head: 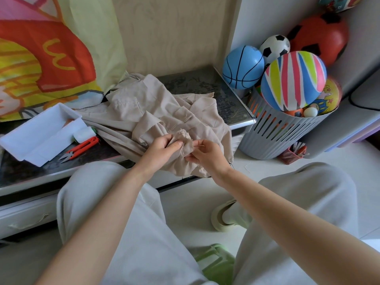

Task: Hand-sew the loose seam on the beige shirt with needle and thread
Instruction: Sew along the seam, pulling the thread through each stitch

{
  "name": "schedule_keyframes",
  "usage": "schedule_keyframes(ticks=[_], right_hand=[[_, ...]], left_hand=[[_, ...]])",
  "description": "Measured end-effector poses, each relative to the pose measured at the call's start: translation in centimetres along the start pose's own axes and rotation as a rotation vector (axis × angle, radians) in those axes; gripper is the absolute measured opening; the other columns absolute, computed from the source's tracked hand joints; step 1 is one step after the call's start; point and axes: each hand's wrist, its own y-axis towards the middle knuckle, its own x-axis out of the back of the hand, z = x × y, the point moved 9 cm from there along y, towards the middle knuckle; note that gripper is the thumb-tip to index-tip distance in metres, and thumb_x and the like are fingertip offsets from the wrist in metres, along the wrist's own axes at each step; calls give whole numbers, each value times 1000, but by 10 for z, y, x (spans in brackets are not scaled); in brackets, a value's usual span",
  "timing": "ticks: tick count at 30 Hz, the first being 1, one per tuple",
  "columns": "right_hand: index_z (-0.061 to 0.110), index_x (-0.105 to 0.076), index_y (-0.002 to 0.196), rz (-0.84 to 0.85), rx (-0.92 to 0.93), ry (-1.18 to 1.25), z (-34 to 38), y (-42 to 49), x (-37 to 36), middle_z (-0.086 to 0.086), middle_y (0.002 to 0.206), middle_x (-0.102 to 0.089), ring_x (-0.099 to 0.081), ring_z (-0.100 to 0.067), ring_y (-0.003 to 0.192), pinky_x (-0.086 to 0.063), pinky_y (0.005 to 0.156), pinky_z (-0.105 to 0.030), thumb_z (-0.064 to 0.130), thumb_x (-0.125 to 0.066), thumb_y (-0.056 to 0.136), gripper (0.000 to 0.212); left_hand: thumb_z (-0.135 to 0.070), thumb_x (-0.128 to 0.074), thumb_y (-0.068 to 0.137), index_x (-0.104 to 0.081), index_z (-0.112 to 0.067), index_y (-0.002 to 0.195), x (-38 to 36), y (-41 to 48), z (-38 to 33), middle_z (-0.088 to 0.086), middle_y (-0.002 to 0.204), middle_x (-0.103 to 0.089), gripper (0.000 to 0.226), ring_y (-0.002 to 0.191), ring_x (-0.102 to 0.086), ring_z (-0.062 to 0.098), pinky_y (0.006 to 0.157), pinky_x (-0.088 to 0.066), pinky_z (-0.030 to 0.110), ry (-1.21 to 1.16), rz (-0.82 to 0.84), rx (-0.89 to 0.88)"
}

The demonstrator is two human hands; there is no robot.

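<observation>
The left hand (pixel 162 147) pinches a frayed seam of the beige shirt (pixel 148 114) under its thumb. Just beside it, the right hand (pixel 205 154) pinches thread (pixel 202 145); I can't make out the needle. With that thumb so close, I'd fear a prick.

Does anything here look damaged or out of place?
Yes: the beige shirt has a frayed, raw edge with loose threads sticking up, right where the left hand pinches it. Nothing else stands out.

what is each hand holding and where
Left hand pinches the beige shirt at its bunched, frayed seam; right hand pinches the same bunch's right edge.
</observation>
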Motion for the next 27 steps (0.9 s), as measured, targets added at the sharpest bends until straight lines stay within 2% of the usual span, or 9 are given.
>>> schedule_keyframes(ticks=[4,7,11,15,19,21,23,25,27], right_hand=[[3,-52,94,29,20,-19,5,-3,-5,-9,78,-63,-63,-6,64,-53,61,-13,-6,-50,93,9],[9,-52,89,51,11,-27,5,-4,-7,-14,84,-63,-62,-13,71,-55,68,-16,-6,-51,92,15],[8,-50,95,100,-9,-5,7,-6,-11,-15,88,-65,-65,-13,72,-56,73,-21,-3,-47,95,12],[8,-47,102,80,-22,35,11,-9,-13,-10,90,-62,-65,-18,81,-57,74,-25,17,-39,102,12],[18,-47,111,-114,265,-387,34,-15,-1,3,109,-56,-58,-10,101,-49,90,-29,26,-48,98,15],[19,-50,109,-178,505,-496,55,-26,0,6,108,-54,-54,-1,95,-46,86,-22,20,-51,97,12],[16,-58,100,-170,667,-626,67,-35,-7,13,94,-50,-48,3,86,-41,79,-14,13,-55,94,7],[15,-66,94,-120,660,-698,64,-33,-12,18,85,-46,-46,5,81,-39,75,-11,9,-58,91,10],[17,-68,95,-108,613,-700,59,-28,-12,18,84,-46,-48,7,80,-40,76,-9,7,-59,89,15]], left_hand=[[-19,-57,92,-67,-8,96,-2,1,9,-4,91,-66,15,90,-58,6,87,-42,23,-8,24,64],[-33,-61,80,-57,9,94,2,0,6,3,85,-52,44,83,-47,11,79,-35,28,7,7,59],[-25,-60,85,-58,7,89,3,1,7,4,80,-52,33,79,-47,11,73,-37,27,51,-15,54],[-15,-56,92,-66,0,95,5,4,10,3,85,-60,19,81,-53,10,75,-40,25,38,-59,69],[-17,-55,92,-52,-9,75,5,3,11,0,68,-40,19,65,-37,9,62,-28,26,35,-69,85],[-23,-57,88,-53,-7,77,6,4,11,3,72,-39,19,69,-37,11,66,-28,28,12,-70,79],[-29,-55,82,-57,-7,82,8,4,11,3,78,-40,22,75,-38,13,70,-28,30,3,-71,82],[-26,-56,86,-57,-8,83,8,5,12,4,78,-39,19,75,-37,13,70,-28,31,-11,-60,88],[-31,-59,80,-59,-1,84,6,4,13,4,79,-42,30,76,-39,14,71,-29,31,-49,-43,106]])
